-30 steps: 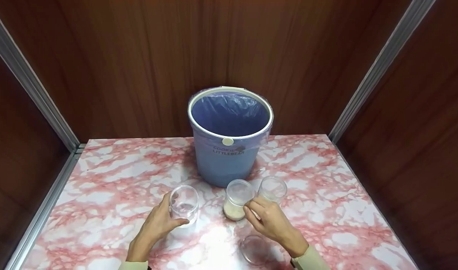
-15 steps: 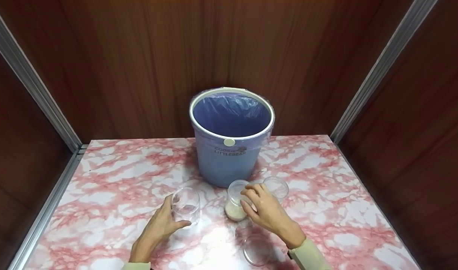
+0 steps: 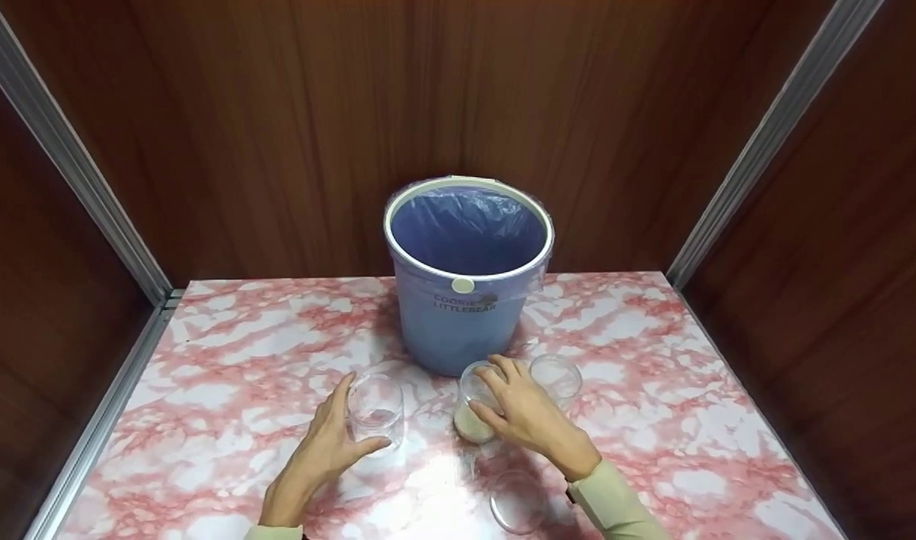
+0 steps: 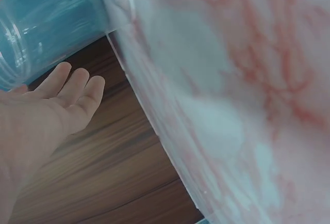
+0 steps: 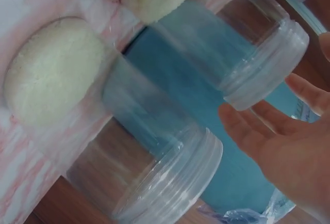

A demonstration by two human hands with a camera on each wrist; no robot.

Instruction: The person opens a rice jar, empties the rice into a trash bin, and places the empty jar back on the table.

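On the left in the head view, a clear jar [image 3: 379,420] stands upright between the thumb and fingers of my left hand [image 3: 319,446]. The left wrist view has three relaxed fingers of that hand beside the jar [image 4: 56,28]. My right hand [image 3: 529,412] reaches over a second clear jar [image 3: 473,424], which has a pale layer at its bottom. In the right wrist view, the fingertips [image 5: 227,113] are right at this jar's rim [image 5: 268,69]. A third clear jar [image 3: 555,375] stands to its right, its pale contents [image 5: 56,72] showing in the right wrist view.
Behind the jars stands a blue waste bin [image 3: 458,337] with a bag lining. A round clear lid [image 3: 518,502] lies near the front of the red-and-white marbled table [image 3: 262,337]. Dark wood panels [image 3: 315,135] enclose the back and sides.
My right hand has moved left and forward from the second jar's right side to over its top, fingers spreading. My left fingers have loosened around the left jar.
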